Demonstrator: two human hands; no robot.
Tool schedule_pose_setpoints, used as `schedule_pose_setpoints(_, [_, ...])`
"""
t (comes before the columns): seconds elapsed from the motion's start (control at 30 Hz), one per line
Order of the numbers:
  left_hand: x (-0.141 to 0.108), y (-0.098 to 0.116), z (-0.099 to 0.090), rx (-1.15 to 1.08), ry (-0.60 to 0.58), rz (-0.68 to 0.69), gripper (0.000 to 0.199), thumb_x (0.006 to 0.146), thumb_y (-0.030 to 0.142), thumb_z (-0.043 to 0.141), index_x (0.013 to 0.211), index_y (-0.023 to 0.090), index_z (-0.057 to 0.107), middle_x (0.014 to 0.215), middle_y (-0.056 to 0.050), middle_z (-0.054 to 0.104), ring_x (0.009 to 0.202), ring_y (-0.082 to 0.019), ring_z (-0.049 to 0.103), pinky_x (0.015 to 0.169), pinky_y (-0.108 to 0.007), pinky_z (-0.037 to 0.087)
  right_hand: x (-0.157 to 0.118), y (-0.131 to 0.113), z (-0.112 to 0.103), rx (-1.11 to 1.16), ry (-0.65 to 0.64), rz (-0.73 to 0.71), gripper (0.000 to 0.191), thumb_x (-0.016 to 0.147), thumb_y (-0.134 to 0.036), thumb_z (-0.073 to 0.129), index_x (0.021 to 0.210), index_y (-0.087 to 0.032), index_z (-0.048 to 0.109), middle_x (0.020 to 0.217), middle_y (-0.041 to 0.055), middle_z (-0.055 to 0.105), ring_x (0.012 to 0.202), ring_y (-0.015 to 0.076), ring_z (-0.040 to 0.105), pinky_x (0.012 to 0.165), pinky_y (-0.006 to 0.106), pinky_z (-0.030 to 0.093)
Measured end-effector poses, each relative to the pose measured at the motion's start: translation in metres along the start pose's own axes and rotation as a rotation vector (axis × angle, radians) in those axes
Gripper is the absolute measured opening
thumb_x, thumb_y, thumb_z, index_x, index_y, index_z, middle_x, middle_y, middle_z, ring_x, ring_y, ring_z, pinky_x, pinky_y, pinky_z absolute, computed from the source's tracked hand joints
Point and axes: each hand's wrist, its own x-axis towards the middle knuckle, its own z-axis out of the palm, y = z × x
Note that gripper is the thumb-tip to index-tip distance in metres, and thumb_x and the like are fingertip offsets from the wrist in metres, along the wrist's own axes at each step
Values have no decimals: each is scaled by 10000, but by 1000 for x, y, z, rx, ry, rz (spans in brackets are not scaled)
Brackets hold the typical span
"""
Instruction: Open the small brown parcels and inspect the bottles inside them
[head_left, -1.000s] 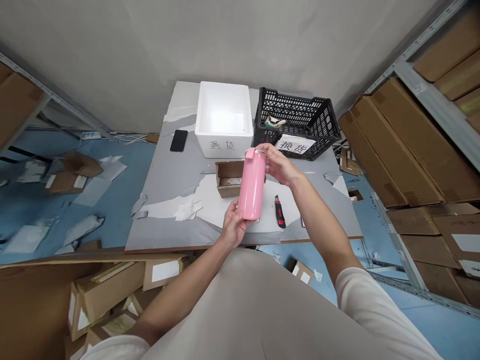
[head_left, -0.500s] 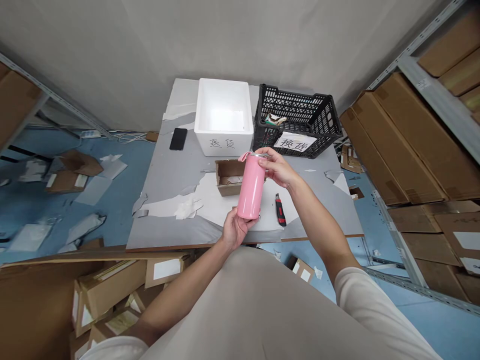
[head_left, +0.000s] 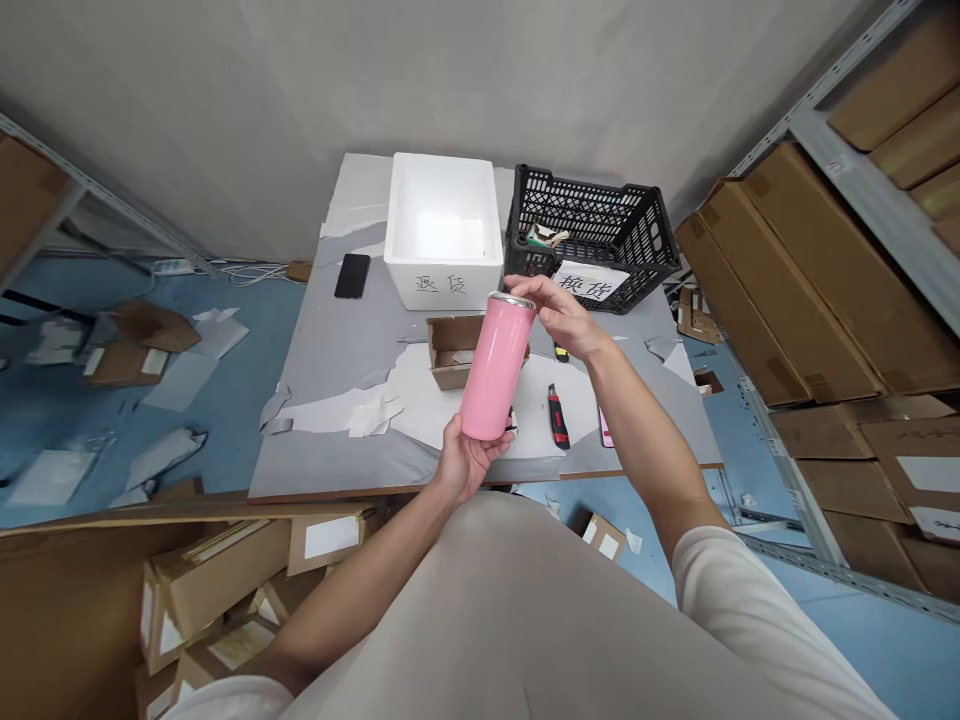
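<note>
A pink insulated bottle point(head_left: 496, 370) with a silver rim is held tilted above the table, its top leaning away and to the right. My left hand point(head_left: 466, 462) grips its base from below, thumb on the left side and fingers under and behind it. At the top, my right hand point(head_left: 559, 312) has its fingers curled over the silver rim, with the thumb near the right side. Behind the bottle stands an open small cardboard box point(head_left: 448, 378), partly hidden. A red and black utility knife point(head_left: 557, 418) lies to the right of the bottle.
A white foam box point(head_left: 442, 285) and a black plastic crate point(head_left: 630, 285), both with handwriting, stand at the back. A black phone point(head_left: 352, 276) lies left. Torn paper point(head_left: 375, 414) covers part of the table point(head_left: 322, 350). Cardboard boxes point(head_left: 795, 290) fill the right shelf.
The bottle has tilted more, its base moving left, and turned so the pink strap at its top no longer shows. My right thumb has shifted off the bottle's front.
</note>
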Motion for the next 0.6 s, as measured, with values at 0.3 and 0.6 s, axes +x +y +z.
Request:
schedule_pose_setpoints(0.3, [-2,-7,1,-35,-25,-43,627,842,654,479,1262,189,519,1203,-132,655,1053,-261,657,890,-394,514,-4,10,17,144,128,143,426,632,-493,774,876,-235,539,788,-25,546,715,124,512,607,249,489])
schedule_pose_setpoints(0.6, [1,-20,-5,-42,-82,-86,618,845,628,490,1200,131,578,1218,-178,638,1204,-308,566,996,-433,450,-2,16,27,-108,234,216,401,659,-509,759,835,-233,528,685,-40,436,634,112,426,515,234,437])
